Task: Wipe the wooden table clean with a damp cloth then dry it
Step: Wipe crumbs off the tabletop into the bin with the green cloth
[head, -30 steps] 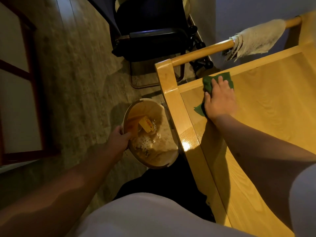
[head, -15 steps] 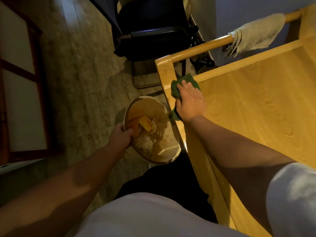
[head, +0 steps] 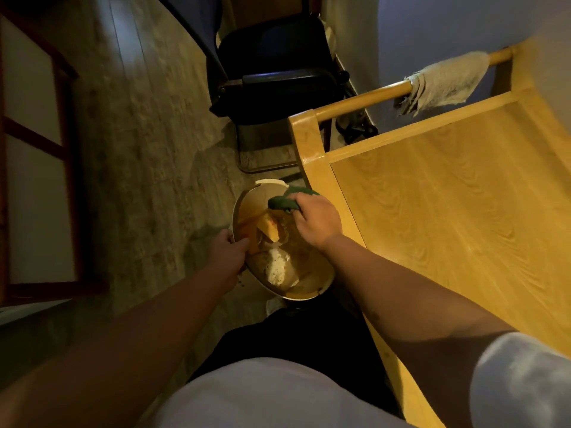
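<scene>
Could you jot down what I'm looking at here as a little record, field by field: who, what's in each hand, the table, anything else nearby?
Who: a person seen from a head camera
Left hand: grips the rim of a round pale bin holding scraps
Right hand: holds a bunched green cloth over the bin
Table: light wooden table, beside the bin
Rail: round wooden bar with a fringed beige towel draped on it
Behind: black chair

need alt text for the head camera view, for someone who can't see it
A person's right hand holds a bunched green cloth over a round bin of scraps, whose rim the left hand grips, beside a wooden table. A pale rag hangs on its rail.
</scene>
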